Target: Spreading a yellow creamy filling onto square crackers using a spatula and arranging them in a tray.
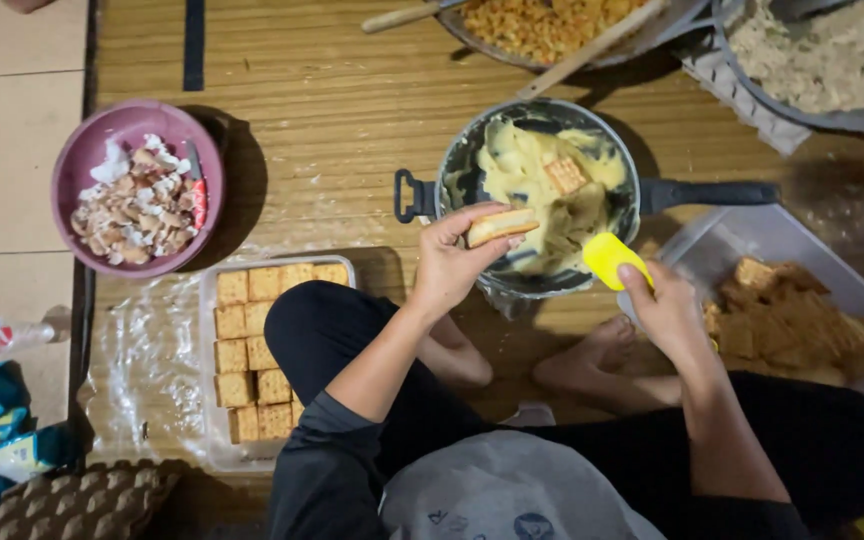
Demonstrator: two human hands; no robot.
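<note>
My left hand [449, 262] holds a square cracker [500, 226] topped with pale cream, at the near rim of a dark pot [452, 170] full of yellow cream. Another cracker [565, 175] lies in the cream. My right hand [667, 312] grips a yellow spatula [612, 258] whose blade sits over the pot's right near edge. I sit cross-legged on a wooden floor, with my knees and bare feet [592, 360] below the pot.
A clear tray [207, 330] of filled crackers lies by my left knee. A plastic box [752, 235] of plain crackers sits at right. A purple bowl [77, 160] of eggshells stands at left. Two large bowls [852, 120] of food sit beyond the pot.
</note>
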